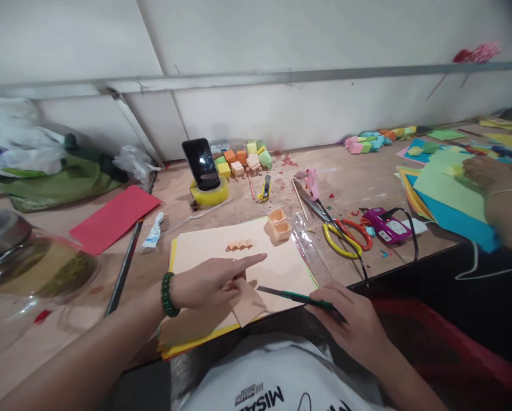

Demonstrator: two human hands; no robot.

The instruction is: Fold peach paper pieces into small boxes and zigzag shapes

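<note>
My left hand (215, 279), with a green bead bracelet on the wrist, is over the paper stack with its index finger stretched out and its other fingers curled at a small peach paper piece (249, 305). In my right hand (350, 319) is a green craft knife (301, 297), its blade pointing left above the peach sheet (204, 242). Beyond my left fingertip lie a small zigzag-cut paper strip (239, 245) and two open peach paper boxes (278, 225). Yellow sheet edges show beneath the peach one.
A phone (201, 164) leans on a yellow tape roll (210, 193). Scissors (341, 240), a pink glue gun (311, 184) and a purple power socket (386, 225) lie to the right. Another person's hand (491, 171) is over coloured paper. A jar (28, 257) stands left.
</note>
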